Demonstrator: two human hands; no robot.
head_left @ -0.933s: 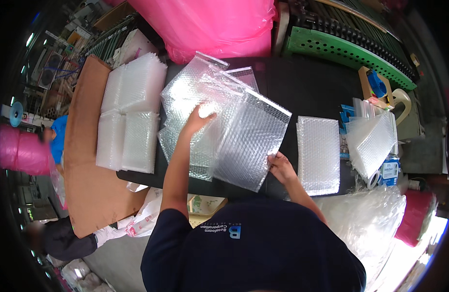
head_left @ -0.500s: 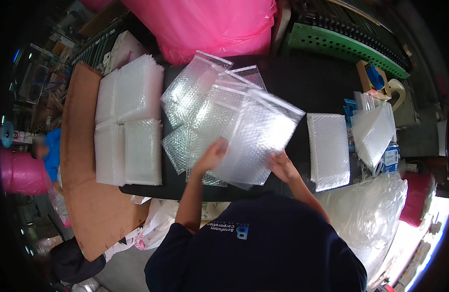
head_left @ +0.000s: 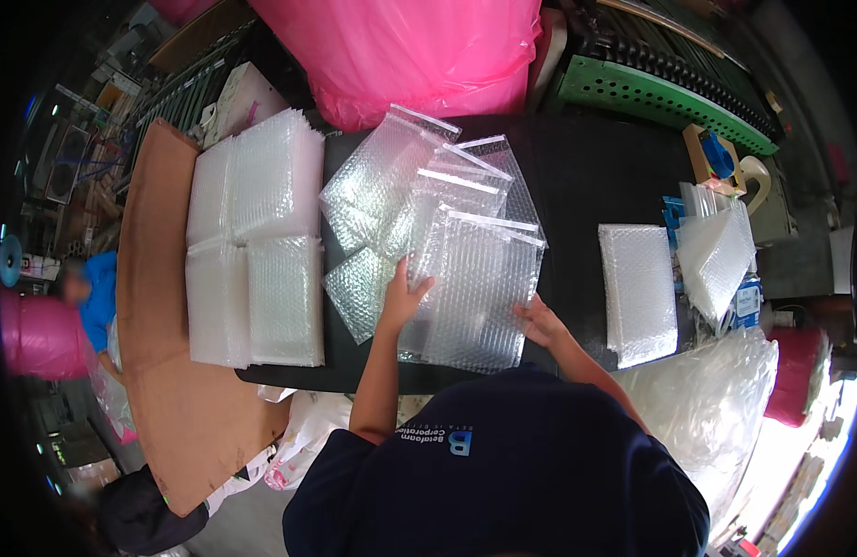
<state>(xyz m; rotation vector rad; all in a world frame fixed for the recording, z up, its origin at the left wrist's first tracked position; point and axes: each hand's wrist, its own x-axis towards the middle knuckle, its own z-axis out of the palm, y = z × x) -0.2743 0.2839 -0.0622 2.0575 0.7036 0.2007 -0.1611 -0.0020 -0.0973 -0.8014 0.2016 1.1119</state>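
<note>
A loose stack of clear bubble-wrap bags [head_left: 479, 297] with white strips along the top lies in front of me on the black table. My left hand [head_left: 405, 295] rests at the stack's left edge, open, thumb and fingers apart. At the right edge, my right hand [head_left: 541, 323] touches the bags with its fingers apart; some fingertips are hard to make out. More bubble-wrap bags [head_left: 377, 181] lie fanned out at odd angles behind and left of the stack, partly under it.
Neat piles of bubble-wrap bags [head_left: 270, 186] stand at the left beside a brown board [head_left: 154, 278]. Another pile [head_left: 638, 292] is on the right, near a tilted bundle of bags [head_left: 716, 251] and a blue tape roll [head_left: 719, 155]. A large pink plastic-wrapped bulk [head_left: 419, 56] borders the table's far side.
The top bags, held tilted half a second ago, now lie straighter and flatter on the stack. My left hand has shifted to the left edge with its fingers spread.
</note>
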